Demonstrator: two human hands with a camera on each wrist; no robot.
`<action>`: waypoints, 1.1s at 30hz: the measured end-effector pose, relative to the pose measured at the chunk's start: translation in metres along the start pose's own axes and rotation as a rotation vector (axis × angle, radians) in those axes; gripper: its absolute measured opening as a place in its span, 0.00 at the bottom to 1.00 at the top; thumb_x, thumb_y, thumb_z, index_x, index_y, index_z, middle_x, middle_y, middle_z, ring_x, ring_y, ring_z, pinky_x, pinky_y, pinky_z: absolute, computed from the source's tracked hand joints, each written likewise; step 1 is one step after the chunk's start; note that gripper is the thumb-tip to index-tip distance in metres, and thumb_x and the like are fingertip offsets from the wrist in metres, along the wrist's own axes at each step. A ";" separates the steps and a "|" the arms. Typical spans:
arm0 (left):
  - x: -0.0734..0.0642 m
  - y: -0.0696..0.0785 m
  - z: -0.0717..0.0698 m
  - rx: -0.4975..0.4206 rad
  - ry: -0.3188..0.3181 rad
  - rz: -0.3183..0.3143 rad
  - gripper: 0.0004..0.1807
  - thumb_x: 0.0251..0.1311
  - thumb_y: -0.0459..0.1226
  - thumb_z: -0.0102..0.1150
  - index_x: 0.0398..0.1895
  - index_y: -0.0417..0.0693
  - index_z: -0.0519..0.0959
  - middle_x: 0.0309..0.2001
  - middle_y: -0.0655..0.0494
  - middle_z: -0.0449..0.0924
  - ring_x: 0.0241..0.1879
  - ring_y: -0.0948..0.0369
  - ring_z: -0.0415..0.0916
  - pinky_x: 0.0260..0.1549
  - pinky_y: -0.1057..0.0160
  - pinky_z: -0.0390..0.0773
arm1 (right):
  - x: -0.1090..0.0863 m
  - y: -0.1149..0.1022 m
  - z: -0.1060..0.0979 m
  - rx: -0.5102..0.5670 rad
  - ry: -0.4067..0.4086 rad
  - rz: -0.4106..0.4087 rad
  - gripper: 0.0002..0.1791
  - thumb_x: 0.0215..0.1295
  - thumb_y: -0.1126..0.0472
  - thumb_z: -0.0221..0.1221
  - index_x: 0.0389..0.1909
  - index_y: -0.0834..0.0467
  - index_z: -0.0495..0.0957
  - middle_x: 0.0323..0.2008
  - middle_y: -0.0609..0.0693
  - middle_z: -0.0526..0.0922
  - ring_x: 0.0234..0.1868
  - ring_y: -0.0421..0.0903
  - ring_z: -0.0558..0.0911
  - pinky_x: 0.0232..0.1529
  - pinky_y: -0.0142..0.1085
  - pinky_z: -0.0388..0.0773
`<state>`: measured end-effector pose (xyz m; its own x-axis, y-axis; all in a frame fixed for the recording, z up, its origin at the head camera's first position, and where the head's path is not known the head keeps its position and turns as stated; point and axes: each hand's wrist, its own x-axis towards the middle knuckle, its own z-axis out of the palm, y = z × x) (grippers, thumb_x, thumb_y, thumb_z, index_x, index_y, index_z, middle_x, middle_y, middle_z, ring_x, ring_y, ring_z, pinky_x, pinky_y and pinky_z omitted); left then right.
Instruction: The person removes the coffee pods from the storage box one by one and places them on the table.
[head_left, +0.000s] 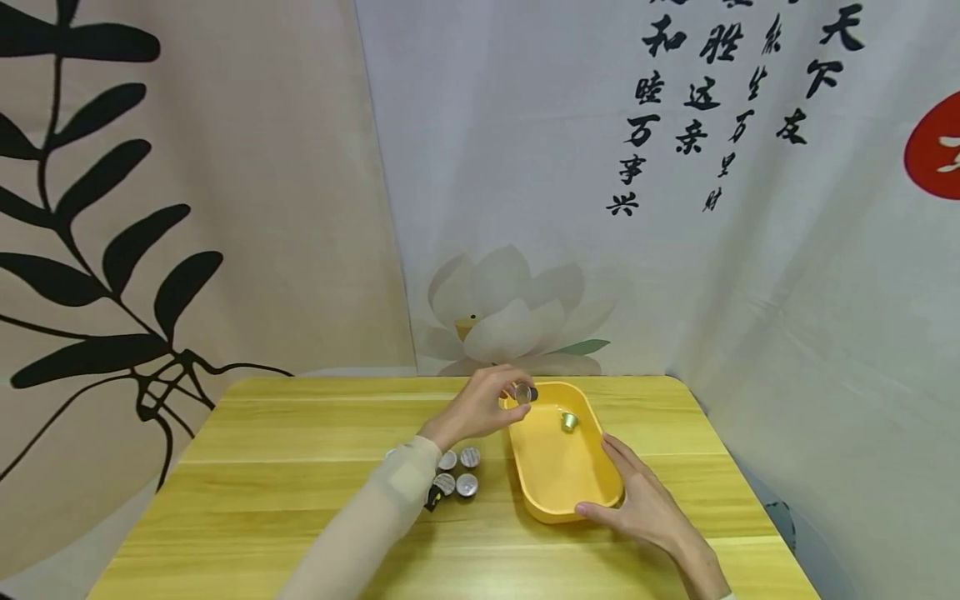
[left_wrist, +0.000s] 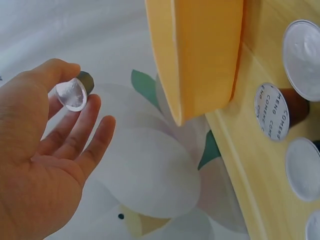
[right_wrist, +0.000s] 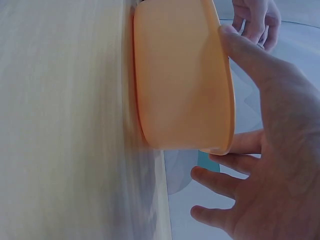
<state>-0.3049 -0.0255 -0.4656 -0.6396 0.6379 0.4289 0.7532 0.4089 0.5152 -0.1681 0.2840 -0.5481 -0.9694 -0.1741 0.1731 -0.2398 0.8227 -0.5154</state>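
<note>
My left hand [head_left: 483, 408] pinches a dark coffee capsule [left_wrist: 86, 82] between thumb and fingertips, above the far left rim of a yellow plastic tray [head_left: 555, 483]. The capsule's silvery lid shows in the left wrist view. Inside the tray, toward its far end, lies a gold-green coffee capsule [head_left: 570, 422]. At the tray's near right corner, my right hand [head_left: 648, 504] holds the rim, thumb on the near edge and fingers along the right side. Its last fingers [right_wrist: 215, 180] stand clear of the wall. Left of the tray are several coffee capsules [head_left: 467, 485], partly hidden by my left forearm.
The tray stands on a wood-grain table [head_left: 292, 475]. A printed cloth [head_left: 517, 167] with writing and a lotus hangs behind the table's far edge. One lettered capsule lid [left_wrist: 271, 111] shows close to the tray in the left wrist view.
</note>
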 end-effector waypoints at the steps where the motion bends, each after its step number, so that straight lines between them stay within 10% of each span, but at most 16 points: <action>1: -0.002 0.001 -0.002 -0.003 0.005 0.002 0.16 0.72 0.35 0.75 0.60 0.46 0.87 0.56 0.50 0.91 0.48 0.55 0.91 0.52 0.54 0.94 | 0.000 0.000 0.000 -0.002 0.001 -0.001 0.66 0.61 0.30 0.79 0.87 0.66 0.63 0.88 0.63 0.65 0.82 0.72 0.73 0.77 0.70 0.77; 33: -0.089 -0.003 -0.055 0.063 0.205 -0.035 0.18 0.65 0.34 0.82 0.57 0.44 0.91 0.53 0.52 0.95 0.44 0.60 0.90 0.48 0.57 0.94 | 0.000 -0.001 0.000 0.000 0.002 0.003 0.66 0.61 0.31 0.80 0.87 0.67 0.63 0.88 0.64 0.64 0.83 0.72 0.72 0.77 0.71 0.76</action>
<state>-0.2583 -0.1195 -0.4639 -0.6786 0.4790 0.5568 0.7339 0.4730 0.4876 -0.1677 0.2831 -0.5471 -0.9700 -0.1708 0.1731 -0.2370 0.8234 -0.5156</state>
